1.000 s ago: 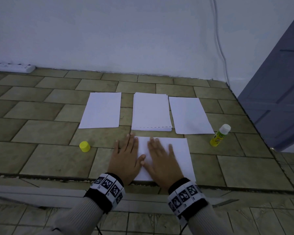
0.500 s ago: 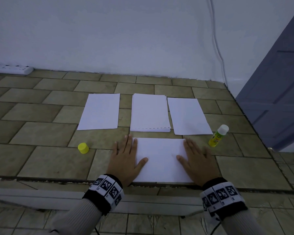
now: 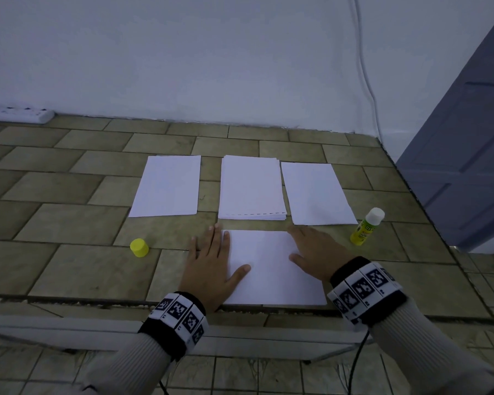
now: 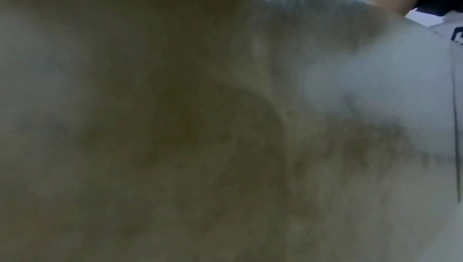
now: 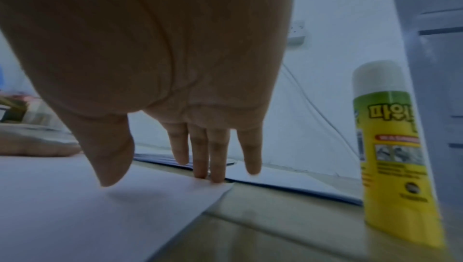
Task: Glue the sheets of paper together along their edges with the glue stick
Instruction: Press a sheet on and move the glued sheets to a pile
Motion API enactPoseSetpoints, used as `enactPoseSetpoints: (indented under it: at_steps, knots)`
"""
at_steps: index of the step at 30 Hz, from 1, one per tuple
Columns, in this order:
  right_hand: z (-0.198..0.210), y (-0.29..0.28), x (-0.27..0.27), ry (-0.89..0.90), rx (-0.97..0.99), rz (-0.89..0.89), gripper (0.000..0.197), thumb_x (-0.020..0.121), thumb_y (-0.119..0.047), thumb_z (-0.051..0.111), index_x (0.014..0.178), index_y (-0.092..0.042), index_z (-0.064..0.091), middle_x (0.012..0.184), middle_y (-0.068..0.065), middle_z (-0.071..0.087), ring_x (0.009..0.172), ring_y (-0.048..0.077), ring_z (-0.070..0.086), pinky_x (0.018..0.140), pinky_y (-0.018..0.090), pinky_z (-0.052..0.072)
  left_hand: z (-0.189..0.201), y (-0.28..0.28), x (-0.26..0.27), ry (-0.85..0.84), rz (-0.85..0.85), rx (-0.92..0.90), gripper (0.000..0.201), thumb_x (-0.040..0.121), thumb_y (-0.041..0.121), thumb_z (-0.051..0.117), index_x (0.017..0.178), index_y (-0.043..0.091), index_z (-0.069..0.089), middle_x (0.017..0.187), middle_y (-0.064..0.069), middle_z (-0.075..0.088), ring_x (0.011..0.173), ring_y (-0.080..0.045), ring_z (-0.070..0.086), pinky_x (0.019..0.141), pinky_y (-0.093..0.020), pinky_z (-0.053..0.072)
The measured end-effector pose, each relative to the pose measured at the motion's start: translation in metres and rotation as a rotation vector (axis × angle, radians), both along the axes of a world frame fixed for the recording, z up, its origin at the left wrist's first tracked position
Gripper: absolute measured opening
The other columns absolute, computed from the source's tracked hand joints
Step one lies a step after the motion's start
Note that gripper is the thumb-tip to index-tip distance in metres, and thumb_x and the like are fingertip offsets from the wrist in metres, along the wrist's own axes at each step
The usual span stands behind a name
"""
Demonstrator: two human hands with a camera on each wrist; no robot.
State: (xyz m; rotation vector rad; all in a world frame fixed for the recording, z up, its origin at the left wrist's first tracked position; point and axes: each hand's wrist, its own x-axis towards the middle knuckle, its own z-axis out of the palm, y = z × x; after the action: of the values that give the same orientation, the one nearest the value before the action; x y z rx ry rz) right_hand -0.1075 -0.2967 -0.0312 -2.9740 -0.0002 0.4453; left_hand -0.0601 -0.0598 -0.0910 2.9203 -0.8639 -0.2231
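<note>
A white paper sheet [image 3: 271, 269] lies nearest me on the tiled floor. My left hand [image 3: 211, 260] lies flat on its left edge, fingers straight, thumb on the paper. My right hand [image 3: 314, 252] presses the sheet's right edge with straight fingers [image 5: 215, 167] at the far right corner of the paper sheet [image 5: 75, 207]. The yellow glue stick [image 3: 367, 227] stands upright, uncapped, right of my right hand, and shows as the glue stick [image 5: 391, 157] close by in the right wrist view. Its yellow cap [image 3: 139, 247] sits left of my left hand. The left wrist view is a blur.
Three more lots of paper lie in a row beyond: a single sheet [image 3: 167, 186] at left, a stack [image 3: 251, 188] in the middle, a sheet [image 3: 315, 193] at right. A power strip [image 3: 17, 114] lies by the wall; a grey door [image 3: 465, 143] stands at right.
My right hand has slid from the middle of the near sheet out to its right edge, toward the glue stick. The left hand has stayed on the left edge.
</note>
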Motion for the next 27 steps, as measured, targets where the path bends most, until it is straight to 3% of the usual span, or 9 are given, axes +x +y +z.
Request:
enactPoseSetpoints:
  at_steps: [6, 9, 12, 17, 21, 25, 27]
  knots:
    - [0.005, -0.001, 0.018, 0.005, -0.191, 0.052, 0.039, 0.092, -0.030, 0.044, 0.124, -0.008, 0.041, 0.118, 0.010, 0.045, 0.107, 0.026, 0.047, 0.093, 0.039, 0.040, 0.002, 0.000, 0.000, 0.006, 0.004, 0.005, 0.118, 0.063, 0.079, -0.036, 0.153, 0.009, -0.009, 0.161, -0.011, -0.015, 0.149, -0.023, -0.016, 0.119, -0.049, -0.011]
    - [0.006, 0.001, 0.027, 0.018, -0.137, 0.000, 0.034, 0.088, -0.017, 0.047, 0.120, -0.006, 0.043, 0.116, 0.012, 0.043, 0.104, 0.026, 0.046, 0.082, 0.035, 0.041, 0.004, 0.000, -0.001, 0.011, -0.001, -0.003, 0.118, 0.062, 0.080, -0.036, 0.154, 0.009, -0.009, 0.161, -0.010, -0.016, 0.148, -0.023, -0.018, 0.117, -0.048, -0.013]
    - [0.009, 0.000, 0.034, 0.010, -0.046, -0.039, 0.026, 0.086, -0.006, 0.046, 0.112, -0.005, 0.046, 0.114, 0.013, 0.042, 0.101, 0.025, 0.046, 0.080, 0.034, 0.046, 0.004, -0.001, -0.001, 0.006, -0.003, 0.001, 0.118, 0.064, 0.080, -0.035, 0.154, 0.009, -0.008, 0.161, -0.011, -0.015, 0.149, -0.024, -0.017, 0.117, -0.048, -0.013]
    - [0.013, -0.007, 0.034, -0.013, 0.093, -0.018, 0.028, 0.087, 0.006, 0.043, 0.111, -0.008, 0.046, 0.105, 0.012, 0.055, 0.089, 0.024, 0.054, 0.076, 0.032, 0.046, 0.003, 0.000, 0.000, 0.008, -0.005, 0.024, 0.118, 0.064, 0.081, -0.033, 0.154, 0.009, -0.010, 0.161, -0.011, -0.017, 0.148, -0.022, -0.019, 0.117, -0.048, -0.013]
    - [0.015, -0.017, 0.034, 0.052, 0.116, 0.013, 0.029, 0.088, 0.009, 0.042, 0.093, -0.015, 0.057, 0.107, 0.008, 0.058, 0.094, 0.021, 0.054, 0.087, 0.032, 0.047, 0.001, 0.000, 0.000, 0.005, -0.002, 0.011, 0.118, 0.065, 0.082, -0.031, 0.154, 0.008, -0.007, 0.162, -0.011, -0.013, 0.149, -0.023, -0.015, 0.116, -0.047, -0.015]
    - [0.027, -0.022, 0.030, 0.035, 0.114, 0.063, 0.025, 0.091, 0.004, 0.049, 0.098, -0.012, 0.066, 0.112, 0.006, 0.060, 0.104, 0.019, 0.055, 0.088, 0.024, 0.043, 0.003, 0.000, 0.000, 0.007, -0.002, 0.005, 0.118, 0.064, 0.082, -0.033, 0.154, 0.010, -0.008, 0.161, -0.011, -0.016, 0.149, -0.023, -0.017, 0.117, -0.047, -0.013]
    - [0.042, -0.024, 0.027, 0.003, 0.114, 0.090, 0.026, 0.090, 0.005, 0.051, 0.099, -0.012, 0.068, 0.110, 0.003, 0.061, 0.103, 0.016, 0.054, 0.082, 0.017, 0.037, 0.006, 0.001, 0.000, 0.019, -0.016, -0.013, 0.116, 0.063, 0.082, -0.034, 0.154, 0.013, -0.010, 0.160, -0.011, -0.022, 0.148, -0.024, -0.020, 0.117, -0.047, -0.014]
